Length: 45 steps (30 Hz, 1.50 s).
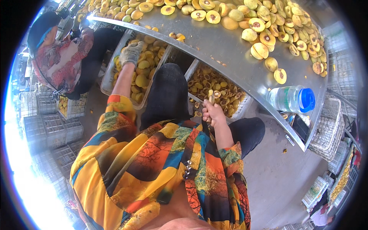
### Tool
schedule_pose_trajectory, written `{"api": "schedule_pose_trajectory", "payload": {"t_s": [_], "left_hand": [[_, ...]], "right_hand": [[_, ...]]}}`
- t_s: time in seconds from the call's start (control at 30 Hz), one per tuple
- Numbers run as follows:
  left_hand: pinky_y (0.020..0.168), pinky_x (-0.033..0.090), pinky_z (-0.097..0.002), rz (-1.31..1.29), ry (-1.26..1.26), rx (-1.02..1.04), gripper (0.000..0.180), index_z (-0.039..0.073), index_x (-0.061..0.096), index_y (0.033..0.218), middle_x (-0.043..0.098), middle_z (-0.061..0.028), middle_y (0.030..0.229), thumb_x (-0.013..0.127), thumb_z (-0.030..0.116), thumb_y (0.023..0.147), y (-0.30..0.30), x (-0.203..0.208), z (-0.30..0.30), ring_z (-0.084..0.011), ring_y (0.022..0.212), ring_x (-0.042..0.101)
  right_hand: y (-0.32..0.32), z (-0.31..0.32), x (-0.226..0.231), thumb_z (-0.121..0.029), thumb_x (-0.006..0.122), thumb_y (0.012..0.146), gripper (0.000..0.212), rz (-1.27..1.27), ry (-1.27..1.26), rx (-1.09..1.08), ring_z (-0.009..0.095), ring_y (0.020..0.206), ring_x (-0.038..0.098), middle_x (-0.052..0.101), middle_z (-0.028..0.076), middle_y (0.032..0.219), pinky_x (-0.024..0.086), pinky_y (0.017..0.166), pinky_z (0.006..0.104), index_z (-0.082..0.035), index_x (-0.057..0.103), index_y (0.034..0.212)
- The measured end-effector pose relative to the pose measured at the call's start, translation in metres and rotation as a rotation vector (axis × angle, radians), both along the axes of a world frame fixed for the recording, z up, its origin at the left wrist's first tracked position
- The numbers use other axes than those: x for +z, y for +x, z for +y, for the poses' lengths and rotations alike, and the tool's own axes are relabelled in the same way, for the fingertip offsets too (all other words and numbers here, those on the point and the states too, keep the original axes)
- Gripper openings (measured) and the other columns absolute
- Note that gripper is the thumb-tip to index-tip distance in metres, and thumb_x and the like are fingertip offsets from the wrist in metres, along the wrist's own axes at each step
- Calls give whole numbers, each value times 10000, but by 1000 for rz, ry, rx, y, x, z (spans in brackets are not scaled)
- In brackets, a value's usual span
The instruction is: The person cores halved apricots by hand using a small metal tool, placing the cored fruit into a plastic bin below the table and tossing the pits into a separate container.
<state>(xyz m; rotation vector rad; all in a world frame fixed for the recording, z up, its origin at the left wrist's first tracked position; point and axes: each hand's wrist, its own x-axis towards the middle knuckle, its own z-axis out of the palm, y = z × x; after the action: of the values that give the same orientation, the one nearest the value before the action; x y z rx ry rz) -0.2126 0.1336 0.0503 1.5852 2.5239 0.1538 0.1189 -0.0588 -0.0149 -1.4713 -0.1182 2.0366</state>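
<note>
My left hand (131, 53), in a grey knitted glove, reaches over a pale plastic crate (106, 83) and touches the yellow halved stone fruit (142, 69) in it. Its fingertips are turned away, so whether it grips a piece cannot be seen. My bare right hand (214, 114) is closed round a small slim hand tool (210, 94) that points up and away from me. Just beyond the tool's tip, a white crate (244, 107) holds brownish fruit scraps and pit pieces (205, 81). My right fist hangs above that crate's near edge.
A metal table (226, 46) curves across the far side, with a heap of halved fruit (264, 27) on it. A clear jar with a blue lid (306, 100) lies near its right end. Another person (61, 57) sits at left. Stacked crates (46, 130) stand at left, more (327, 130) at right.
</note>
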Motion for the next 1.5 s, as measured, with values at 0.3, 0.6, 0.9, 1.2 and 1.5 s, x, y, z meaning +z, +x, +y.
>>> {"api": "schedule_pose_trajectory", "payload": {"t_s": [0.3, 0.6, 0.9, 1.2, 1.5], "left_hand": [[840, 454, -334, 0, 195, -620, 277, 115, 580, 1076, 561, -70, 1142, 498, 213, 829, 199, 63, 76, -246, 1024, 551], [795, 461, -381, 57, -75, -757, 428, 133, 567, 1097, 565, -102, 1134, 482, 412, 784, 220, 34, 136, -246, 968, 579], [847, 484, -311, -1447, 76, -1161, 334, 159, 644, 912, 528, -75, 1182, 712, 18, 616, 180, 0, -50, -204, 1068, 521], [879, 445, -300, -2176, -282, -571, 472, 32, 495, 1125, 509, -99, 1179, 682, 206, 729, 196, -26, -125, -225, 1066, 519], [742, 494, -328, -2196, -371, 332, 247, 70, 558, 956, 597, -60, 890, 638, 237, 792, 206, -19, -125, -178, 859, 583]], "right_hand": [[-7, -11, 3, -236, 573, 823, 271, -365, 277, 172, 90, 381, 443, 533, 70, 619, 360, 330, 235, -2, 435, 819], [11, -40, 13, -201, 541, 853, 212, -472, 423, 95, 76, 400, 467, 558, 56, 641, 353, 347, 214, -17, 492, 946], [4, -7, 44, -376, 499, 880, 370, -157, 510, -321, 73, 418, 367, 513, 54, 689, 330, 373, 217, -63, 446, 1070], [-8, -11, 58, -342, 501, 879, 281, -20, 531, -494, 87, 422, 352, 511, 66, 716, 320, 400, 244, -93, 446, 997], [-20, -22, 57, -472, 436, 880, 431, -200, 461, -388, 96, 406, 385, 526, 115, 680, 367, 367, 254, -53, 414, 976]]}}
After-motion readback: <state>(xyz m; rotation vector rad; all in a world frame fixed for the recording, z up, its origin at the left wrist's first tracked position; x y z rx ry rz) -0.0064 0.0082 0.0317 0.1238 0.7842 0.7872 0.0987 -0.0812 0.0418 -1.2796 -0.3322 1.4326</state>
